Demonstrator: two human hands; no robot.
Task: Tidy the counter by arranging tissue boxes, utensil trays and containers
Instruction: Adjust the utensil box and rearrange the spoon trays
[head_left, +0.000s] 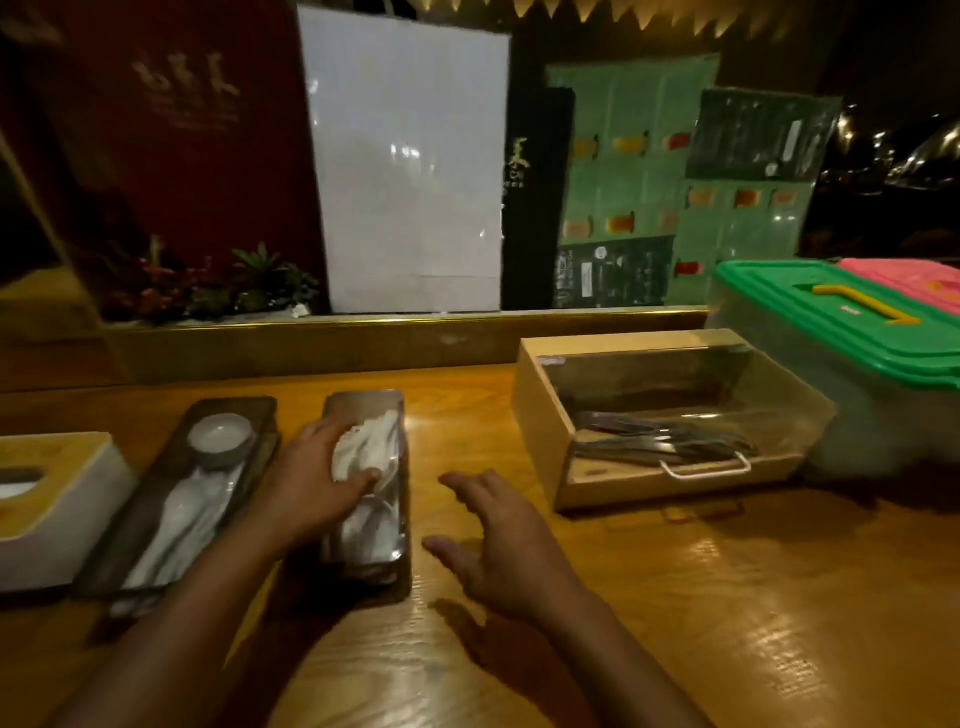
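Two dark utensil trays lie side by side on the wooden counter (675, 597). The left tray (156, 499) carries a small white dish and a wrapped white spoon. The middle tray (387, 415) holds a clear-wrapped set with a white cloth, and my left hand (311, 483) grips that tray, thumb resting on the wrapping. My right hand (498, 540) hovers open just right of it, fingers spread, touching nothing. A tissue box (57, 499) with a wooden top sits at the far left. A wooden cutlery box (540, 415) with a clear lid holds metal cutlery at the right.
A clear plastic container with a green lid (831, 317) and yellow handle stands at the far right, a pink-lidded one (909, 283) behind it. A raised wooden ledge (363, 343) runs along the counter's back, with plants (208, 291) and a white panel (410, 171) beyond.
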